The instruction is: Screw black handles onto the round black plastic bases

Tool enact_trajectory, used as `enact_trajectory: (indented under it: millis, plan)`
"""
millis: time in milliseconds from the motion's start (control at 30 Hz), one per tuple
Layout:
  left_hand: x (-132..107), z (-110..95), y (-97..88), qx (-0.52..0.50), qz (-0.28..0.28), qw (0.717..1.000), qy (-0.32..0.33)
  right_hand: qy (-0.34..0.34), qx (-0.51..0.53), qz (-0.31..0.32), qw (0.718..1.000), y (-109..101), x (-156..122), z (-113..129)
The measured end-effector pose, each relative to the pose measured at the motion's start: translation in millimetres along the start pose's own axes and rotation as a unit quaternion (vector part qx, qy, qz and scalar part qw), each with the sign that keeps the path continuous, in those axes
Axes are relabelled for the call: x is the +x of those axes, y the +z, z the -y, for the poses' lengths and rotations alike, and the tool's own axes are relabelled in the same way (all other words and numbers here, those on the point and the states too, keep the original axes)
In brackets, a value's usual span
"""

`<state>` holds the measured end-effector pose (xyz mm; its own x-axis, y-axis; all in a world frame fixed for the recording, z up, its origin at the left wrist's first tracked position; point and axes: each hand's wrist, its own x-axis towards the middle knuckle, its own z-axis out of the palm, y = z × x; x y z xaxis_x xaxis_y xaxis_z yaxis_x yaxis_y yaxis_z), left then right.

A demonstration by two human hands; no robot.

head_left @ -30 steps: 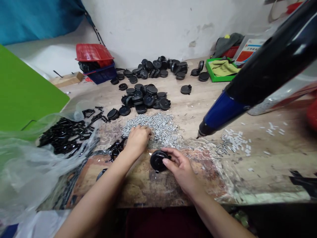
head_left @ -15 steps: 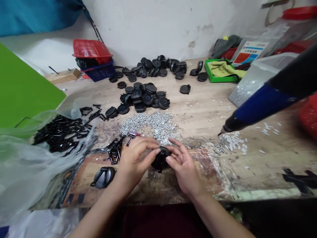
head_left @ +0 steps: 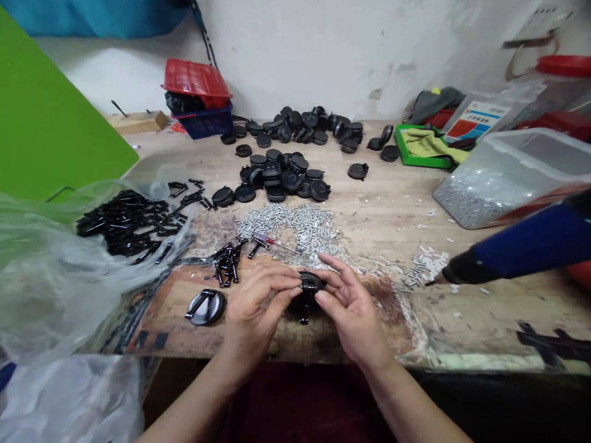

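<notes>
Both my hands hold one round black plastic part point(head_left: 306, 290) just above the bench's near edge. My left hand point(head_left: 256, 307) pinches its left side with thumb and fingertips. My right hand point(head_left: 348, 307) grips its right side, the fingers curled round it. A heap of small silver screws point(head_left: 295, 223) lies just beyond the hands, with a small red-handled screwdriver point(head_left: 272, 241) on it. Another black round part point(head_left: 205, 306) with a lever lies to the left of my left hand. The face of the held part is mostly hidden by my fingers.
A hanging blue-and-black power screwdriver point(head_left: 517, 252) juts in from the right. Piles of black discs point(head_left: 281, 175) cover the middle and back. Black clips point(head_left: 127, 221) lie on a plastic bag point(head_left: 55, 295) at left. A clear tub of screws point(head_left: 503, 178), a green tray point(head_left: 422, 147) and a red basket point(head_left: 196, 80) stand behind.
My left hand left the screw heap and joined the right on the black part. The view shifted, and the hanging power screwdriver swung away to the right.
</notes>
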<state>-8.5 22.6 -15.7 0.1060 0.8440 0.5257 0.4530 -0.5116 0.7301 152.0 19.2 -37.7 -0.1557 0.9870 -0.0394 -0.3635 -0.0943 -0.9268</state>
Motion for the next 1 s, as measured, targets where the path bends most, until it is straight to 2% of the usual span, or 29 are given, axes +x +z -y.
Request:
enact_trajectory:
  millis: [200, 367, 467, 667, 767, 867, 1000]
  plan:
    - [-7, -6, -1.4, 0.007, -0.025, 1.000, -0.016, 0.002, -0.053, 0.018, 0.998, 1, -3, 10]
    - [-3, -10, -5.3, 0.048, 0.009, 0.999, 0.003, 0.008, -0.072, 0.032, 0.997, -2, -4, 15]
    - [-5, -10, -4.0, 0.078, 0.013, 0.996, 0.037, 0.016, -0.044, 0.020, 0.999, -3, -4, 10]
    - [-20, -11, 7.4, 0.122, -0.033, 0.991, 0.040, 0.038, 0.058, -0.011, 0.998, 2, -5, -2]
    - [-28, -12, 10.7, 0.131, -0.008, 0.990, 0.059, 0.038, 0.049, -0.015, 0.998, 1, -6, -4]
    - [-35, -8, 7.7, 0.106, 0.023, 0.993, 0.046, 0.030, 0.019, -0.017, 0.999, -1, -7, -5]
    - [-46, 1, 0.8, 0.063, 0.103, 0.992, 0.020, 0.035, 0.009, -0.017, 0.999, 0, -10, -8]
